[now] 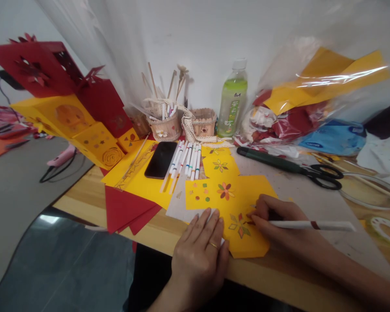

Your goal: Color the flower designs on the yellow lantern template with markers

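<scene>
My right hand (277,223) is closed around a white marker (331,225), whose tip end meets a pointed flower drawing (238,225) with partly coloured petals. That drawing is on a yellow paper cutout (250,186), which also bears a coloured round-petalled flower (225,190) and a patch of small coloured shapes. My left hand (199,249) lies flat, fingers stretched out over the cutout's lower left edge and the pale sheet there; it holds nothing. Beyond it, several white markers (188,160) lie in a row beside a black phone (161,160).
Green-handled scissors (289,164) lie right of the cutout, near a roll of tape (385,229). At the back stand a green drink bottle (234,102), a wooden pen cup (165,128) and a plastic bag (289,117). Red and yellow paper boxes (68,115) stack up at left.
</scene>
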A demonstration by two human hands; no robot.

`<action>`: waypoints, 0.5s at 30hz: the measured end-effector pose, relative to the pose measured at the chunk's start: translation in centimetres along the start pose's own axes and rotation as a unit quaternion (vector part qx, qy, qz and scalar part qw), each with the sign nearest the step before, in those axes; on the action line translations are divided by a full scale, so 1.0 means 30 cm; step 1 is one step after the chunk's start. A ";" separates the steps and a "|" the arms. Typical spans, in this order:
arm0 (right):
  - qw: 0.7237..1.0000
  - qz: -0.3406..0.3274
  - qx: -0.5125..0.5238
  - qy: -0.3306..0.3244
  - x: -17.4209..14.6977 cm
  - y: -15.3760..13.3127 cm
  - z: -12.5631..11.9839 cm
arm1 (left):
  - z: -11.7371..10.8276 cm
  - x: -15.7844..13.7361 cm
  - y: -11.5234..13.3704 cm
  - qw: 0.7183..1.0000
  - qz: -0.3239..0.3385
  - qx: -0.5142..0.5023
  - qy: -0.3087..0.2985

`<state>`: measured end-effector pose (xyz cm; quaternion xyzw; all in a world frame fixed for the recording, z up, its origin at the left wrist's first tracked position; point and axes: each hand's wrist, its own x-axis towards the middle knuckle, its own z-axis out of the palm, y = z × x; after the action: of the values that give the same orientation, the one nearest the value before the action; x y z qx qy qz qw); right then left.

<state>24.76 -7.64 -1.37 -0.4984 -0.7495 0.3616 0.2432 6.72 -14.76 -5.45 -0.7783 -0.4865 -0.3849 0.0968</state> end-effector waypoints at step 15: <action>1.000 0.003 0.011 -0.006 -0.003 0.016 0.001 | 0.002 -0.001 -0.001 1.000 0.002 0.000 -0.005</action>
<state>25.05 -7.61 -1.77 -0.4962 -0.7452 0.3734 0.2428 6.72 -14.72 -5.52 -0.7809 -0.4856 -0.3813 0.0951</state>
